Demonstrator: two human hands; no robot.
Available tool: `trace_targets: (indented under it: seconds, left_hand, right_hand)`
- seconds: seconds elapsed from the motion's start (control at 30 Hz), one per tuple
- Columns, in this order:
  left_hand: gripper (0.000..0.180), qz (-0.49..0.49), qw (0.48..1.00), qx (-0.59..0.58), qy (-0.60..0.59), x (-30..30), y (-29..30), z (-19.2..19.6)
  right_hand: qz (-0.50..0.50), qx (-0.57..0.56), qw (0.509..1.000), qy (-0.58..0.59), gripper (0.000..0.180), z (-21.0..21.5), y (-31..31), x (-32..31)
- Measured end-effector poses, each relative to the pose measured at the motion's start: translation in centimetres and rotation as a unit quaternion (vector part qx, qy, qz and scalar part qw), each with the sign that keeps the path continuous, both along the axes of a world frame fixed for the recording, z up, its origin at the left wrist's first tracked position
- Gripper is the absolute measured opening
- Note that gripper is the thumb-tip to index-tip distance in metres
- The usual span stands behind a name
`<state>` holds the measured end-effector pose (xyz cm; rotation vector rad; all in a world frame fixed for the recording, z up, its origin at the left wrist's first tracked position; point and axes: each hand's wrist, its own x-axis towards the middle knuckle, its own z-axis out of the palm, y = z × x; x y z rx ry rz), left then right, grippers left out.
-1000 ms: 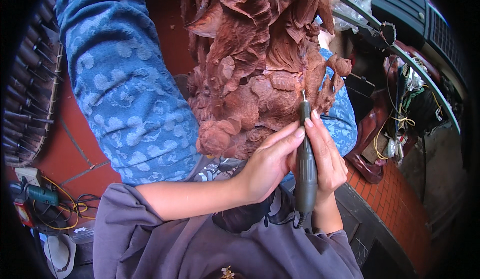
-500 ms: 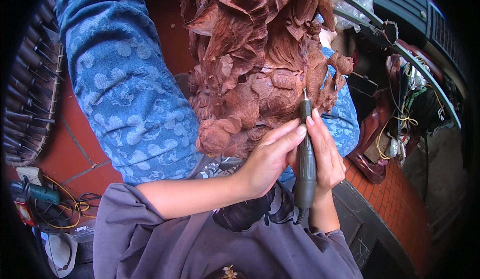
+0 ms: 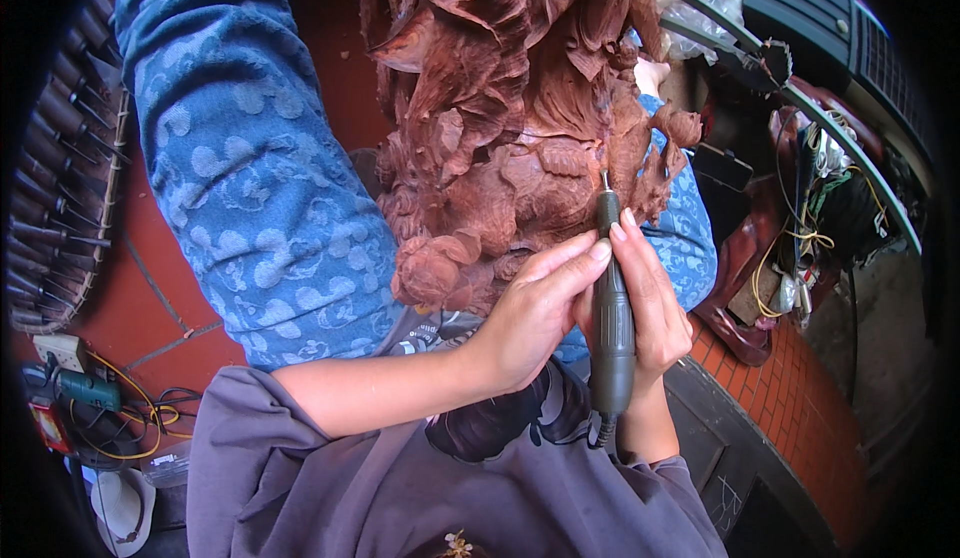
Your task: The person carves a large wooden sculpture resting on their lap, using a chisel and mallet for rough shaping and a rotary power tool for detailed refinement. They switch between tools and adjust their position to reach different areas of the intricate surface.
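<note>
A reddish-brown wood carving (image 3: pixel 545 183) with deep folds and rounded lumps rests between my legs. My right hand (image 3: pixel 650 313) is wrapped along a dark rotary carving handpiece (image 3: pixel 613 348), fingertips near its front end. From the other side, my left hand (image 3: pixel 540 308) pinches the same handpiece with the thumb, its fingers partly hidden against the carving's near edge. The thin metal bit points away from me and meets or nearly meets the carving's surface; contact is hard to tell. A cord leaves the handpiece's rear end.
A long basket of chisels (image 3: pixel 65 178) stands at the left. Below it lie a green power tool (image 3: pixel 90 390), yellow cable and a white cap (image 3: pixel 118 508). On the right are a metal bow-shaped bar (image 3: pixel 850 143), a phone (image 3: pixel 722 168), tangled cords and a plastic bag (image 3: pixel 705 3).
The handpiece's bit has shifted slightly left and away from me along the carving. Both hands keep their grip, and the carving has moved a touch to the left.
</note>
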<state>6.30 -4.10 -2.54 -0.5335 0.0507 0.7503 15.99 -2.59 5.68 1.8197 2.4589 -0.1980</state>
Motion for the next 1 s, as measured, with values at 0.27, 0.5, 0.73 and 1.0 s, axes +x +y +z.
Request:
trace_targets:
  seconds: [0.27,0.5,0.73,1.0]
  left_hand:
    - [0.035,-0.004,1.000,-0.006,0.000,0.0,-0.2,0.1]
    - [0.034,0.013,0.999,0.002,-0.033,0.1,-0.2,-0.5]
    - [0.032,-0.007,1.000,-0.004,-0.003,0.0,-0.1,-0.1]
    - [0.033,-0.013,1.000,0.006,0.025,-0.1,-0.2,0.2]
  right_hand:
    - [-0.003,0.016,1.000,-0.001,0.032,-0.1,-0.5,0.0]
    - [-0.004,0.017,1.000,0.000,0.031,-0.3,-0.2,-0.1]
    - [-0.010,0.034,0.999,-0.005,0.032,-0.6,-0.8,0.0]
    - [-0.031,0.041,0.999,0.016,0.032,-0.6,-1.1,-0.1]
